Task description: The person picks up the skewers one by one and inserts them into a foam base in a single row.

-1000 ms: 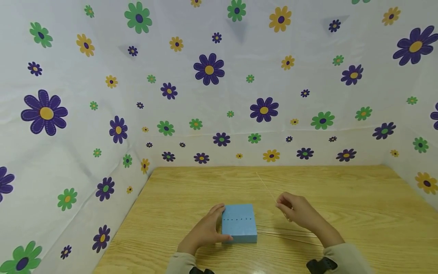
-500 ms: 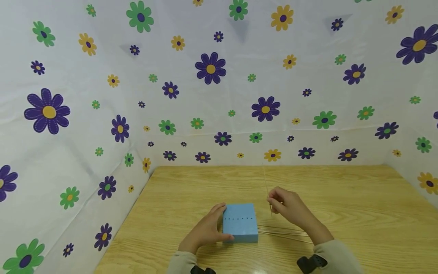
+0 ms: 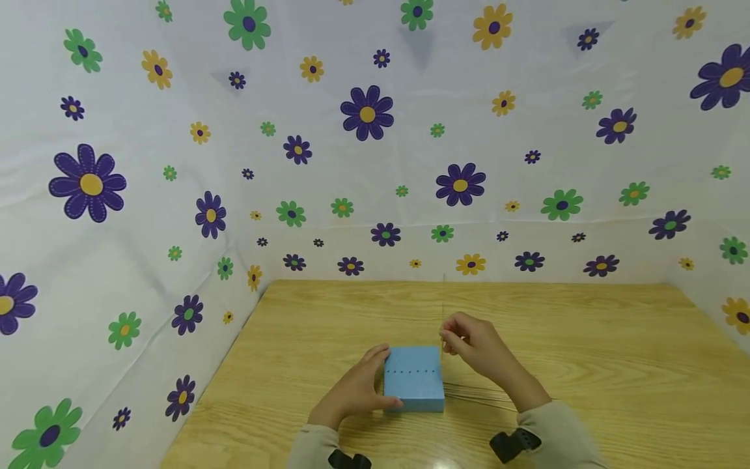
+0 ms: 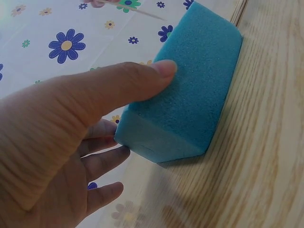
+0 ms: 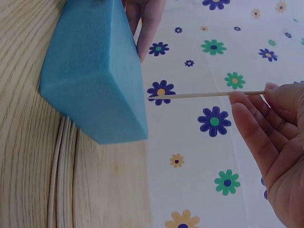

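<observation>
A light blue foam block [image 3: 414, 387] lies on the wooden table, a row of several small dark holes across its top. My left hand [image 3: 354, 391] holds it from the left, thumb on the near face and fingers at the far left corner. In the left wrist view the thumb presses the foam's side. My right hand [image 3: 480, 345] is just above and right of the block, pinching a thin wooden skewer [image 5: 199, 95] between thumb and fingers. The skewer stands nearly upright, its pointed lower tip apart from the foam in the right wrist view.
Several more skewers [image 3: 480, 393] lie on the table [image 3: 615, 365] to the right of the block, under my right forearm. A white sheet with printed flowers [image 3: 404, 156] hangs behind the table and along its sides. Black straps [image 3: 515, 445] go round both wrists.
My right hand has moved left toward the block, and the skewer has turned from a slant to nearly upright. The left hand keeps its hold, and the block stays in place.
</observation>
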`<state>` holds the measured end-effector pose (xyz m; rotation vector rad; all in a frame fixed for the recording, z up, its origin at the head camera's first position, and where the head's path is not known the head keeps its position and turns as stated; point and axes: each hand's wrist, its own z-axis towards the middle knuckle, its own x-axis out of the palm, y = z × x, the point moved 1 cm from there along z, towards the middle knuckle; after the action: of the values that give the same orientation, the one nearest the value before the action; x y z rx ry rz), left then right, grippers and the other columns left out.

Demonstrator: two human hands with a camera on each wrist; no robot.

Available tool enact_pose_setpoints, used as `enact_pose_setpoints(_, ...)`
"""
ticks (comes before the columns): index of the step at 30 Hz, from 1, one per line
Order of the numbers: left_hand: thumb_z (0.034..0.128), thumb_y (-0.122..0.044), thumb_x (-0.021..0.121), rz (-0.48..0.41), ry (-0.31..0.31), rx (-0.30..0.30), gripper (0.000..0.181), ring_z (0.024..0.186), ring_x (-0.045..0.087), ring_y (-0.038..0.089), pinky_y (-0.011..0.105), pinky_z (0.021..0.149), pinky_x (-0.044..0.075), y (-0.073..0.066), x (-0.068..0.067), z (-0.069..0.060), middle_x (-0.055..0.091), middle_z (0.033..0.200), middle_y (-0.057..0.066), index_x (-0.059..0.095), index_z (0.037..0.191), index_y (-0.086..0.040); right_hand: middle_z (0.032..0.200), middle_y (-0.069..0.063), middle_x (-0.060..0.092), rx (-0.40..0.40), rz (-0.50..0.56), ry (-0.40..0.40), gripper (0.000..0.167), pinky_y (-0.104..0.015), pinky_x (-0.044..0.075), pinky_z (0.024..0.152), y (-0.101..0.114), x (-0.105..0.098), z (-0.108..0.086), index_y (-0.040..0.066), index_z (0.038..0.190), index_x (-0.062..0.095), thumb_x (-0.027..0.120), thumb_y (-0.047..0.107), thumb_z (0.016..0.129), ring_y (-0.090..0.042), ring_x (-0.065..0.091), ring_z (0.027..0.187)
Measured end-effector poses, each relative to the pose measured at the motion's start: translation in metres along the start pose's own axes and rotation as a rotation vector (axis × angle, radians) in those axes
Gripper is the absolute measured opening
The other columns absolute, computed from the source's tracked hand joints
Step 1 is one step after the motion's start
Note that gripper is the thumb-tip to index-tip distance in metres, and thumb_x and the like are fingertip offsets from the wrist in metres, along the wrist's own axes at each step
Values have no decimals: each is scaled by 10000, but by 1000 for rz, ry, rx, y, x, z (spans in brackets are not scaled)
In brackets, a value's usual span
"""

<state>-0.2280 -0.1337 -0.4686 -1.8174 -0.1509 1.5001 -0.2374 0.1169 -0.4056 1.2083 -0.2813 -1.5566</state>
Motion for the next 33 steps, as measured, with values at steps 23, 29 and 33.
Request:
enact_pose_setpoints(23,743,-411,792,-37,10,11,972,1375,306,280,468,1076,326,-1,-2,0,243,1540,106,288,1470,-9,771,-38,618,-110,109,24,71,-243,545,596,15,40,25,18,896,591,567,64,944,-241,634,675)
enact_pose_setpoints(29,748,-401,792,-38,11,11,965,1370,316,270,460,1076,329,-2,-3,-1,245,1539,106,286,1471,-11,772,-51,616,-112,128,31,63,-241,545,593,17,50,29,23,889,587,564,47,942,-240,635,674)
enact_pose_setpoints(33,749,-400,791,-42,12,18,966,1369,317,270,456,1077,329,-2,-3,-2,241,1540,109,283,1471,-8,775,-43,615,-113,116,38,65,-232,536,584,18,56,32,24,890,586,568,58,942,-182,626,668)
